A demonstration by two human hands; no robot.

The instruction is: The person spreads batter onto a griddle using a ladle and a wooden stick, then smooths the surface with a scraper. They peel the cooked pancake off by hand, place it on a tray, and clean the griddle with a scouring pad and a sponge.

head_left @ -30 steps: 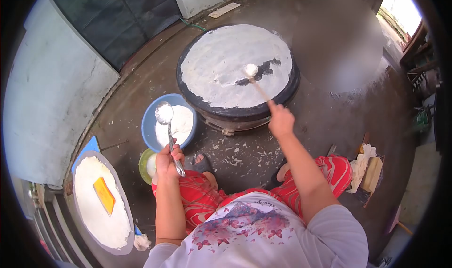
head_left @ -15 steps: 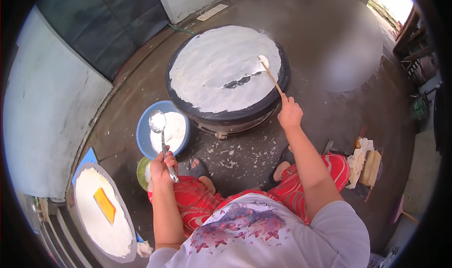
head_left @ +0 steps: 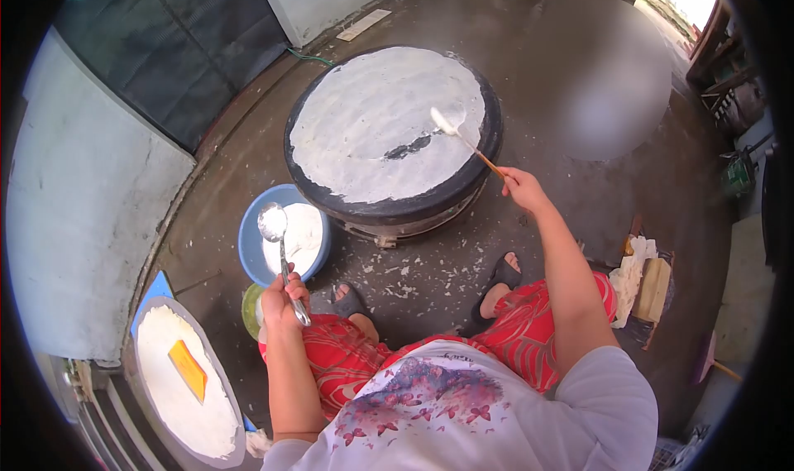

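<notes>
My right hand (head_left: 524, 190) is closed round the thin wooden handle of a batter spreader (head_left: 444, 122), whose head is coated white. That head is over the right part of a white batter sheet (head_left: 364, 115) on a big round black griddle (head_left: 397, 210). A dark bare gap shows in the sheet near its middle. My left hand (head_left: 284, 301) grips a metal ladle (head_left: 285, 260), with white batter in its bowl. The ladle bowl is above a blue basin (head_left: 249, 252) holding a white mass (head_left: 304, 235).
At lower left lies a round tray (head_left: 240, 438) with a thin white sheet and a yellow scraper (head_left: 188, 370). A green bowl (head_left: 250, 310) sits beside the basin. Wood pieces (head_left: 652, 289) lie right of my knee. White scraps dot the floor before the griddle.
My right hand has moved a little right and down, and the spreader head has swung left and down across the sheet. The left hand with the ladle stays nearly in place.
</notes>
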